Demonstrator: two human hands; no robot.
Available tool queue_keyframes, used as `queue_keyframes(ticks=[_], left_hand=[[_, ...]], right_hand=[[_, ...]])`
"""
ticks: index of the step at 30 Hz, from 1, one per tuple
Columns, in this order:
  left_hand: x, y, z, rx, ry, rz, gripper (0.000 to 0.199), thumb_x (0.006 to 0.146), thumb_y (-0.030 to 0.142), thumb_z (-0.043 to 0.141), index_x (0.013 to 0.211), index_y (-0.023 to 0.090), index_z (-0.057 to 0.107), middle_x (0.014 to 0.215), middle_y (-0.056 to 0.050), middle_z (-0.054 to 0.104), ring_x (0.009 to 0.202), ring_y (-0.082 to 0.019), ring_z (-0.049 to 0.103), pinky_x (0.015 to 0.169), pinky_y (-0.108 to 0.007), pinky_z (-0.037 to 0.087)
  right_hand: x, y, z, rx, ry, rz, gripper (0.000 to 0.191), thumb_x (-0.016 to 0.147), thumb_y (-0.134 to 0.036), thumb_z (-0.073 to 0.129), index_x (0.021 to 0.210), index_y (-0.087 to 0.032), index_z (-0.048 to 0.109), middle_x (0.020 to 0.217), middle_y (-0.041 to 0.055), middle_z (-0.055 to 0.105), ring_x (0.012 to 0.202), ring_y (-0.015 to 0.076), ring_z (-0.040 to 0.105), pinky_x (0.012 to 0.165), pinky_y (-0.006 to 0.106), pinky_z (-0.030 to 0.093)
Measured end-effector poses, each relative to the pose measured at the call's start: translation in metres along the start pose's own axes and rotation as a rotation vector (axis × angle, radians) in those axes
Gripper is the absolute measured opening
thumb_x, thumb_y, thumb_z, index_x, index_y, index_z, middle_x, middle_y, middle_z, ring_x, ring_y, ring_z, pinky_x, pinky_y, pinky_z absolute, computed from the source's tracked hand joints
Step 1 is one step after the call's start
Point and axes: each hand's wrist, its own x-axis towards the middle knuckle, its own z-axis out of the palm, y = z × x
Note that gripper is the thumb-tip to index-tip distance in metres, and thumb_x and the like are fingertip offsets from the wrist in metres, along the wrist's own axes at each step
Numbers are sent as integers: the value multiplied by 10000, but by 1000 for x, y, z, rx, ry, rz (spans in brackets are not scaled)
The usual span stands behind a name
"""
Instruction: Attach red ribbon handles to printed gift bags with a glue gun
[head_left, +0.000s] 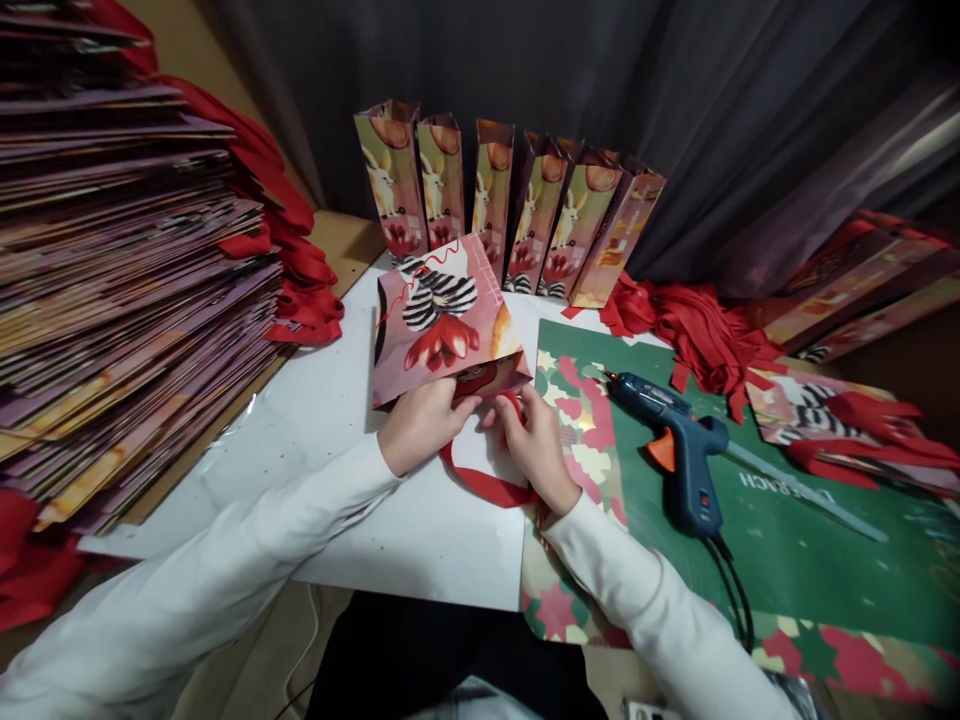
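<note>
On the left is a tall stack of flat paper bags point(142, 280), with lots of bags piled up. Red ribbons point(304, 310) hang down in loops on the right side of it.

Next comes the white worktop point(420, 555). At the back of it, six gift bags point(491, 190) stand up in a row, with a pale animal with long ears on most of them. In front of them, in the middle of the worktop, a pink gift bag point(442, 315) lies tipped over, with its open end toward the person. It has a stripy zebra bow and a red flower on it.

The left hand point(424, 420) is at the bag's open end. Some of its fingers are hidden, so I can't tell if it is gripping. A red ribbon point(484, 488) curves down in a loop below the hands. The right hand point(534, 430) pinches this ribbon near the bag.

Beside it is a green sheet point(810, 580) with a starry edge and upside-down letters. On it lies a blue glue gun point(686, 450) with an orange trigger, a long see-through stick point(814, 495) and a black cord point(735, 600).

Behind that is a heap of red ribbons point(701, 325). At the far right, a zebra-print bag point(799, 405) lies flat with ribbon on top.
</note>
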Motion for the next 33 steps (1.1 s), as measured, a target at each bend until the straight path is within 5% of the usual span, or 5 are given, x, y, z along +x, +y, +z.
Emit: queue_keyframes(ticks=[12,17,24,29,33], left_hand=[[-1,2,4,-61,33,28,308,936,376,479,1025,127,639,966,-133,723,961,-290,685,713,-291,463],[-2,2,2,-4,35,7,362,930,407,473,1087,120,626,890,-122,730,867,-268,699,662,-278,450],[-1,0,7,-24,-12,52,344,945,376,433,975,117,658,879,-133,724,852,-284,695,677,-299,459],[-7,2,11,93,21,270,353,970,287,385,1183,124,615,1053,-162,704,943,-294,682,778,-326,476],[-21,3,15,322,109,222,391,978,285,359,1155,56,621,983,-243,684,920,-368,669,714,-397,488]], right_hand=[[-4,5,14,154,101,50,236,934,-393,466,766,-228,471,667,-10,665,602,124,598,646,252,468],[0,5,4,221,-79,28,262,925,-440,478,789,-245,369,701,-29,673,376,85,486,410,231,373],[7,7,-3,364,-215,89,272,877,-470,532,930,-215,456,662,-39,670,410,97,557,451,225,463],[14,10,-2,292,-97,160,276,853,-434,521,744,-181,523,575,20,655,393,102,535,441,229,468],[18,14,-2,268,-33,287,257,883,-352,444,747,-156,541,602,74,651,415,123,541,454,266,499]])
